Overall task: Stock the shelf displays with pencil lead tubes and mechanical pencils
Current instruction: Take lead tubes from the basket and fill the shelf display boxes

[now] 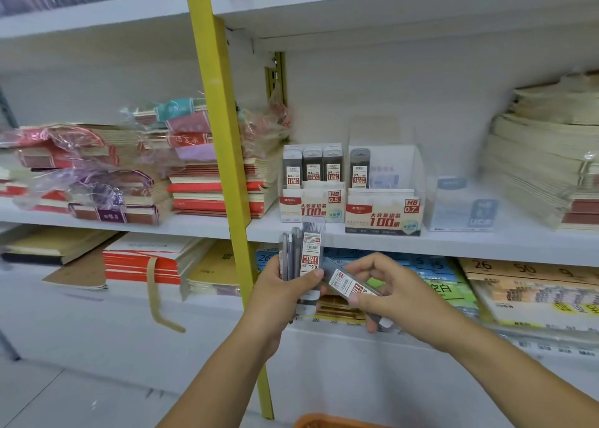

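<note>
Currently left hand (285, 285) grips a fan of lead tubes (303, 256) upright; right hand (385, 293) pinches one tube (348, 283) tilted, below the HB 0.5 display (311, 205).

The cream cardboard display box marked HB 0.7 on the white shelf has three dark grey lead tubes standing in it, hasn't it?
Not three. The head view shows only one dark grey lead tube standing in the cream cardboard display box marked HB 0.7 on the white shelf.
</note>
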Available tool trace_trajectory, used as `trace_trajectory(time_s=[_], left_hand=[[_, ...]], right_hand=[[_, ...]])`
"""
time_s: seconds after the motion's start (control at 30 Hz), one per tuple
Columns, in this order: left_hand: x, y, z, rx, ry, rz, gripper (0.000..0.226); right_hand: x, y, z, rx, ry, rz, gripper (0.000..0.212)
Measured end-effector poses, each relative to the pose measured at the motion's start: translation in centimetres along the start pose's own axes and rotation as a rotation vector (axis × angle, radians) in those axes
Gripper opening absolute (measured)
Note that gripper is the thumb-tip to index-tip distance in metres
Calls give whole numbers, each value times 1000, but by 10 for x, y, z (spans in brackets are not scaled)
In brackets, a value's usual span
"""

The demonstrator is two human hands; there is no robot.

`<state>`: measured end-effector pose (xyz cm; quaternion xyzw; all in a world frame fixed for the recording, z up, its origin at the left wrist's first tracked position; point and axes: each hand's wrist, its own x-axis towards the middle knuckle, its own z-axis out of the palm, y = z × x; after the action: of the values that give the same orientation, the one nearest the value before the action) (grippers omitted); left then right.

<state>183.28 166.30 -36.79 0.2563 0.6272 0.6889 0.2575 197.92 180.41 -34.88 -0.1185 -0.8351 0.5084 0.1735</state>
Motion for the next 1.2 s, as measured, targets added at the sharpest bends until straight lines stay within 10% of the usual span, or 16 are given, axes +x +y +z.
trace_trajectory(time_s=[0.43,0.8,1.2], left_hand=[[-1,16,-6,-142,33,9,30],[27,52,-18,-300,225,157,29],[57,40,-41,-240,180,161,25]], right_hand=[[3,-8,-13,445,308,1,22],[79,-134,-54,-299,443,-435,18],[190,-139,-27,-805,224,-327,13]])
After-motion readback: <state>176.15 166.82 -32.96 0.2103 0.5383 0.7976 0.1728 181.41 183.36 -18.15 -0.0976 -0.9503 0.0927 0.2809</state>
